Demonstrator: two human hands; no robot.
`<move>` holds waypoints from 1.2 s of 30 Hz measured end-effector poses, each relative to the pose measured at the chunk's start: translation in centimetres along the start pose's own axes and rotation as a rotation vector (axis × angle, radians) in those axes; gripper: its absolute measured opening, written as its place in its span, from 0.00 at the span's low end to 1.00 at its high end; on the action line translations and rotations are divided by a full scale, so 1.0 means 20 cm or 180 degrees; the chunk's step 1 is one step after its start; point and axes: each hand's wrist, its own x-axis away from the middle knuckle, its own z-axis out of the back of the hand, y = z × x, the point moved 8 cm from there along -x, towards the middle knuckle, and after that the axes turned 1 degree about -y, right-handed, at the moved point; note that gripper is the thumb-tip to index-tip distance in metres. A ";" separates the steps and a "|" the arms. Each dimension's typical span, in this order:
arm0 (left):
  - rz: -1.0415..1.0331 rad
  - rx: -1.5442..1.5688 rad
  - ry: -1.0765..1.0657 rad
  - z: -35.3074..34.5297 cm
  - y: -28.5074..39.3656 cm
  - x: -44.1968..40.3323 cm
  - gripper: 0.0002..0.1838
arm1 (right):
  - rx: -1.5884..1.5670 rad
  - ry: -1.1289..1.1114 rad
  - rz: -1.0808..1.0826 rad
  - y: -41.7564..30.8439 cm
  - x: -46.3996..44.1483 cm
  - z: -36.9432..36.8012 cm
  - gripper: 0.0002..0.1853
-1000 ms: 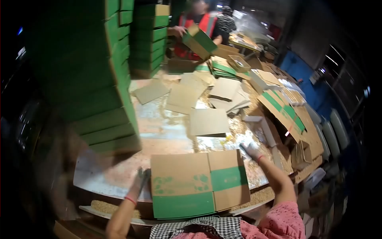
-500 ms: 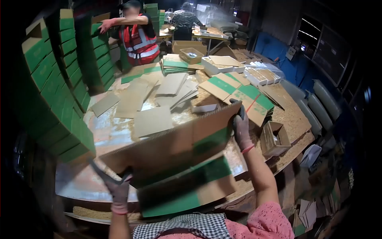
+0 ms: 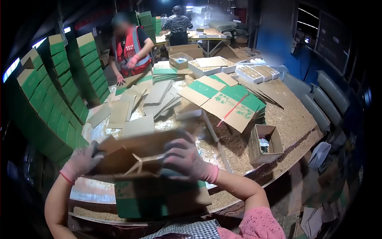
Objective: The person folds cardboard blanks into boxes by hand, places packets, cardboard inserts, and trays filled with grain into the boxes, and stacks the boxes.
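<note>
A brown cardboard box (image 3: 131,150), partly opened out and blurred, is raised over the near edge of the table. My left hand (image 3: 84,160), in a pale glove with dark fingertips, is closed on its left end. Gloved too, my right hand (image 3: 188,159) has its fingers bent over the box's right end. Below the box lies a flat green and brown carton (image 3: 163,201), partly in its shadow. Grey-brown cardboard sheets (image 3: 137,125) lie just beyond the box.
Tall stacks of green boxes (image 3: 51,107) stand at the left. A co-worker in a red vest (image 3: 131,49) leans over the table's far left side. Flat green and brown cartons (image 3: 229,99), a small open box (image 3: 266,144) and white trays (image 3: 258,73) are at the right.
Both hands have lifted a flat carton from the near stack and it has been opened into a box shape. The view has shifted, and the co-worker's arms have come down to the table.
</note>
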 end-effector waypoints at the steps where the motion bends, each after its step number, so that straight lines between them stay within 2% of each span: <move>1: -0.0021 -0.0018 0.0027 0.03 -0.01 -0.02 0.18 | -0.0489 -0.0342 0.0083 0.03 -0.01 0.04 0.19; 2: 0.0086 0.1625 -0.0196 0.02 -0.05 -0.04 0.21 | -0.1258 -0.0077 0.0420 0.03 -0.04 0.11 0.20; 3: 0.0190 0.3277 -0.0431 -0.01 -0.06 -0.06 0.24 | -0.1225 -0.0065 0.0422 0.04 -0.08 0.13 0.20; 5: 0.0314 0.1251 -0.0098 -0.18 -0.06 -0.05 0.29 | -0.1478 -0.0145 0.0279 0.03 -0.17 0.08 0.15; 6: -0.0192 0.0648 0.0931 -0.17 0.08 0.02 0.35 | -0.0973 -0.0452 0.0104 0.08 -0.12 -0.12 0.14; 7: -0.0504 0.2401 0.1090 -0.04 0.25 0.03 0.40 | -0.0164 -0.1332 0.0170 0.07 -0.03 -0.32 0.10; 8: -0.1459 0.1345 0.2134 0.15 0.50 0.15 0.40 | 0.0143 -0.1499 0.0478 0.03 0.05 -0.45 0.07; 9: -0.2301 0.1042 0.1832 0.11 0.69 0.17 0.37 | 0.0459 -0.1670 0.0780 0.02 0.10 -0.56 0.07; 10: -0.3230 0.0823 0.1359 0.05 0.87 0.21 0.35 | 0.0233 -0.0674 0.0551 0.07 -0.01 -0.52 0.11; 11: -0.4037 0.0688 0.0756 -0.03 1.02 0.27 0.33 | 0.0541 -0.0402 -0.0117 0.16 -0.13 -0.40 0.16; 12: -0.3976 0.1209 0.0020 -0.20 1.10 0.23 0.33 | 0.0837 -0.0140 -0.0788 0.29 -0.26 -0.23 0.23; 13: -0.3863 0.1737 -0.0708 -0.42 1.13 0.18 0.34 | 0.2672 0.0315 0.0199 0.33 -0.40 -0.13 0.31; 14: -0.3848 0.1770 -0.0700 -0.53 1.13 0.14 0.34 | 0.2596 0.0510 -0.0528 0.45 -0.51 0.00 0.34; 15: -0.4134 0.1788 -0.0501 -0.59 1.13 0.12 0.32 | 0.2202 0.0357 -0.0885 0.56 -0.50 0.00 0.35; 16: -0.4432 0.1768 -0.0311 -0.59 1.11 0.13 0.31 | 0.2204 -0.0325 -0.0885 0.69 -0.39 -0.16 0.36; 17: -0.4454 0.1729 -0.0339 -0.56 1.07 0.12 0.31 | 0.2253 -0.0734 -0.0923 0.66 -0.27 -0.24 0.36; 18: -0.4418 0.2073 -0.1108 -0.52 1.05 0.13 0.31 | 0.2283 -0.1143 -0.0948 0.62 -0.16 -0.31 0.35; 19: -0.3992 0.1691 -0.1565 -0.41 1.06 0.21 0.33 | 0.2364 -0.1352 -0.0965 0.44 -0.09 -0.29 0.35; 20: -0.3562 0.1247 -0.1955 -0.30 1.06 0.29 0.36 | 0.1712 -0.1501 -0.1453 0.38 0.04 -0.33 0.33; 21: -0.3527 -0.0096 -0.1287 -0.16 1.11 0.35 0.40 | 0.1025 -0.1602 -0.1946 0.36 0.14 -0.38 0.31; 22: -0.3288 -0.0344 -0.0731 -0.13 1.09 0.28 0.42 | 0.1008 -0.1615 -0.1944 0.36 0.17 -0.38 0.31; 23: -0.2994 -0.0540 -0.0168 -0.12 1.06 0.21 0.44 | 0.0221 -0.0940 -0.2185 0.39 0.19 -0.33 0.29; 24: -0.2645 -0.0294 0.0454 -0.11 0.97 0.10 0.46 | -0.0601 -0.0268 -0.2428 0.43 0.27 -0.29 0.27; 25: -0.2282 -0.0093 0.1066 -0.12 0.83 -0.02 0.49 | -0.0632 -0.0028 -0.2199 0.45 0.36 -0.25 0.27; 26: -0.2028 0.0082 0.0946 -0.27 0.68 -0.10 0.51 | -0.0124 -0.0447 -0.2224 0.33 0.38 -0.19 0.27; 27: -0.1749 0.0256 0.0842 -0.37 0.54 -0.13 0.54 | -0.1034 0.0149 -0.3099 0.35 0.63 -0.24 0.27; 28: -0.1704 0.0591 0.0986 -0.31 0.46 -0.09 0.55 | -0.1847 0.0150 -0.4070 0.23 0.80 -0.34 0.28; 29: -0.1618 0.0574 0.0991 -0.31 0.37 -0.10 0.55 | -0.2422 -0.0714 -0.3927 0.11 1.03 -0.48 0.29; 30: -0.1704 0.1034 0.1001 -0.33 0.29 -0.07 0.55 | -0.4085 -0.0162 -0.4811 -0.03 1.18 -0.59 0.28; 31: -0.1763 0.1501 0.1004 -0.35 0.20 -0.02 0.54 | -0.4508 0.0269 -0.4987 -0.06 1.07 -0.57 0.27; 32: -0.1860 0.1650 0.1013 -0.36 0.12 -0.01 0.49 | -0.4915 0.0734 -0.5141 -0.09 0.95 -0.55 0.26; 33: -0.2208 0.1808 0.1496 -0.33 0.07 0.05 0.42 | -0.4046 0.1056 -0.4452 0.00 0.76 -0.44 0.25; 34: -0.1717 0.3014 0.1567 -0.45 0.01 0.08 0.39 | -0.3027 0.1351 -0.3884 0.06 0.57 -0.32 0.23; 36: -0.1084 0.4205 0.1403 -0.65 -0.09 0.08 0.36 | -0.1373 0.0449 -0.2819 -0.13 -0.10 -0.12 0.21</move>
